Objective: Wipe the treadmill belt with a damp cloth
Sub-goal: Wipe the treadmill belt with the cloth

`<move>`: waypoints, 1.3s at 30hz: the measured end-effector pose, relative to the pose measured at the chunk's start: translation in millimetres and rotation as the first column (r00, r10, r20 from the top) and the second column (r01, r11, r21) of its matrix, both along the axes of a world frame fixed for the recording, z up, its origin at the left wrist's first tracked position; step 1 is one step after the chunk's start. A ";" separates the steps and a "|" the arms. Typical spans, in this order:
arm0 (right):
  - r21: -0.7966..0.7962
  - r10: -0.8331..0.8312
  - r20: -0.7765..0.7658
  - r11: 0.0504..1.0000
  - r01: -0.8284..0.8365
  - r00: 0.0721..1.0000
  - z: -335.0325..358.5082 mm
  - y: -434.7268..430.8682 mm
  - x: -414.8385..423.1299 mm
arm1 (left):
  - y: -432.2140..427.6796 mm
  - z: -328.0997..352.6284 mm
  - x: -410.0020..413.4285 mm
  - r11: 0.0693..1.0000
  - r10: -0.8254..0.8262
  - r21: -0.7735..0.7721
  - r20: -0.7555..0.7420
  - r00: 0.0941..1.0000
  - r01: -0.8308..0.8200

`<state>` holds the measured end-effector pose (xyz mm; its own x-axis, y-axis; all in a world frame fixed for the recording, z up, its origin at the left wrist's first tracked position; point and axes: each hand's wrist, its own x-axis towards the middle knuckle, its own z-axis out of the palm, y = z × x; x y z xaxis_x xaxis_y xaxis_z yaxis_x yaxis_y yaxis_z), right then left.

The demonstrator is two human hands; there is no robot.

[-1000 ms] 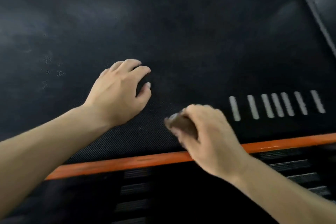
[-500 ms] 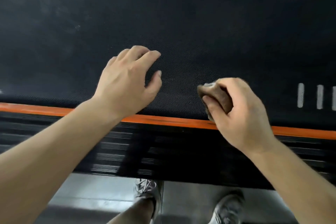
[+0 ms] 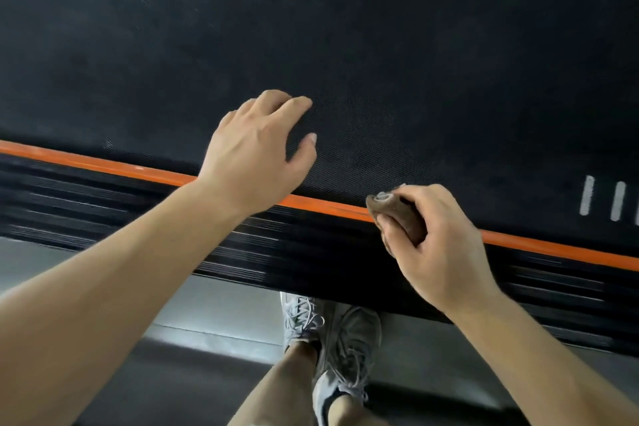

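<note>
The black textured treadmill belt (image 3: 345, 45) fills the upper part of the head view. My right hand (image 3: 439, 245) grips a bunched brown cloth (image 3: 397, 214), thumb and fingers curled round it, right at the belt's near edge over the orange stripe (image 3: 103, 162). My left hand (image 3: 256, 156) rests on the belt to the left of the cloth, its fingertips bent down onto the surface, holding nothing.
Below the orange stripe runs the black ribbed side rail (image 3: 242, 252). White dash marks (image 3: 587, 197) sit on the belt at the far right. My grey sneakers (image 3: 332, 332) stand on the grey floor (image 3: 214, 315) beside the treadmill.
The view has tipped down and back, bringing rail, floor and shoes into sight. My right hand with the cloth has drawn back to the belt's near edge. My left hand stays planted.
</note>
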<state>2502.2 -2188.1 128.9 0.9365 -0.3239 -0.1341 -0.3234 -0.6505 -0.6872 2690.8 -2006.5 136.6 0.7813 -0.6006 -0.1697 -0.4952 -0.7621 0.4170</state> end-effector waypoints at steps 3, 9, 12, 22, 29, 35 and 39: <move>0.019 0.021 0.008 1.000 -0.021 1.000 2.2 12.2 5.2 | 14.2 5.0 -1.9 1.000 0.021 -0.005 0.014 1.000 -0.021; 0.034 0.009 0.020 0.999 -0.010 1.000 4.6 61.0 25.6 | 63.4 11.9 12.7 0.998 0.054 0.024 0.012 0.998 -0.054; 0.020 0.018 0.014 1.000 -0.018 1.000 3.5 96.8 50.6 | 95.3 8.8 34.3 0.999 0.026 0.038 -0.003 1.000 -0.026; 0.002 0.009 -0.004 1.000 -0.009 1.000 10.6 245.2 167.9 | 237.3 8.4 153.2 0.998 -0.030 0.058 -0.011 0.999 0.031; -0.020 -0.011 0.026 1.000 0.011 1.000 22.5 329.8 223.0 | 317.9 13.5 201.5 0.997 -0.053 0.060 -0.025 0.998 0.054; 0.016 0.063 0.042 0.998 -0.064 0.997 31.0 380.5 252.3 | 370.7 19.9 213.6 0.999 0.022 0.036 0.013 1.000 -0.022; 0.016 0.094 0.052 0.995 -0.095 0.994 34.6 411.8 269.9 | 410.6 25.6 221.4 0.998 0.058 0.013 0.045 0.997 -0.058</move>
<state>2772.2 -1776.3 163.5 0.9685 -0.2320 -0.0907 -0.2258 -0.6637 -0.7131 2912.1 -1595.9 162.2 0.8217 -0.5518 -0.1425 -0.4677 -0.7957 0.3848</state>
